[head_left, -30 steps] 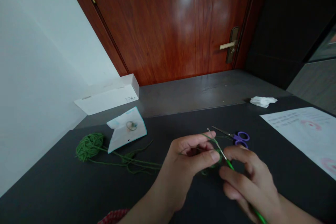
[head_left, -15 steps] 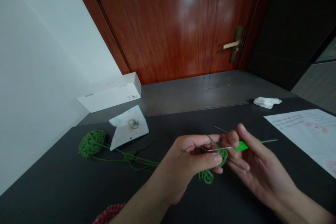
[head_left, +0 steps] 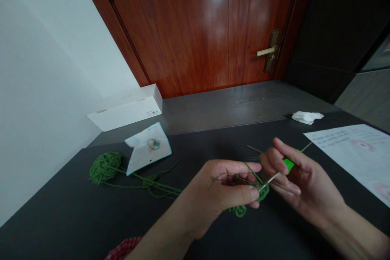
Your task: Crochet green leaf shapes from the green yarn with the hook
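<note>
My left hand [head_left: 227,185] pinches a small green crocheted piece [head_left: 262,193] and has green yarn [head_left: 243,176] wound over its fingers. A lump of the crochet [head_left: 239,211] hangs below the hand. My right hand [head_left: 300,178] holds a crochet hook [head_left: 288,165] with a bright green handle, its metal tip at the crocheted piece. A yarn strand [head_left: 158,185] runs from the green yarn ball [head_left: 105,167] on the dark table [head_left: 213,138] towards my left hand. Only a scissor blade [head_left: 254,149] shows, and my right hand hides the purple handles.
A folded white card [head_left: 148,150] with a small ring on it lies beyond the yarn. A white box [head_left: 124,107] stands by the wall. To the right are a crumpled tissue [head_left: 307,117] and a printed sheet [head_left: 347,150]. A red checked cloth [head_left: 123,248] shows at the bottom edge.
My right hand has swung the hook from nearly level to a slant, bringing its tip down onto the crochet. That hand now covers the purple scissor handles.
</note>
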`<state>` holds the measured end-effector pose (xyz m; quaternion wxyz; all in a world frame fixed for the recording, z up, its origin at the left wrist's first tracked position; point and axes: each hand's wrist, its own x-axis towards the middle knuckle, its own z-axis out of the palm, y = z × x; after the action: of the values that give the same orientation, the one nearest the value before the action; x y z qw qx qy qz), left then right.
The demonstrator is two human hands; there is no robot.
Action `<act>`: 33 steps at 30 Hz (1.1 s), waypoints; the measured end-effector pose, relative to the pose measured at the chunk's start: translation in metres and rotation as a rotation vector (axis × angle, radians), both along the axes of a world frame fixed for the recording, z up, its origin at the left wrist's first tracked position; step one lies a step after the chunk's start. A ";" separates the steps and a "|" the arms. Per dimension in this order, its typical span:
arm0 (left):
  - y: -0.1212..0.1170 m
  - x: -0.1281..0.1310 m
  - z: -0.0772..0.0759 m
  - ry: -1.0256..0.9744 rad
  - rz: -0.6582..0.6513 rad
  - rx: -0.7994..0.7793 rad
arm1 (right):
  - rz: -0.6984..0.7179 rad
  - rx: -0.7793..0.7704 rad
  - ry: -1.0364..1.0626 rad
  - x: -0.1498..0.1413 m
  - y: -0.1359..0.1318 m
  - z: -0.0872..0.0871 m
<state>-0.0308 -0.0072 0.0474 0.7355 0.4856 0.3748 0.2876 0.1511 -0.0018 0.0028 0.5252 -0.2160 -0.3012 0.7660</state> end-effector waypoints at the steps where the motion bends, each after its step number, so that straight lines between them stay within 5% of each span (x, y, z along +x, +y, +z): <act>1: 0.000 0.000 0.001 0.013 -0.012 -0.005 | -0.010 0.023 -0.032 0.002 0.001 0.001; 9: 0.003 -0.001 0.003 0.098 -0.103 -0.006 | -0.098 0.235 -0.346 0.016 0.003 0.014; 23: 0.003 -0.002 0.003 0.157 -0.102 0.018 | -0.189 0.435 -0.563 0.025 -0.002 0.017; 33: 0.004 0.003 0.000 0.302 -0.034 0.195 | -0.379 0.690 -0.788 0.027 -0.019 0.012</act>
<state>-0.0281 -0.0030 0.0478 0.6250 0.5985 0.4432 0.2340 0.1778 -0.0211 0.0145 0.5416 -0.3520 -0.6642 0.3762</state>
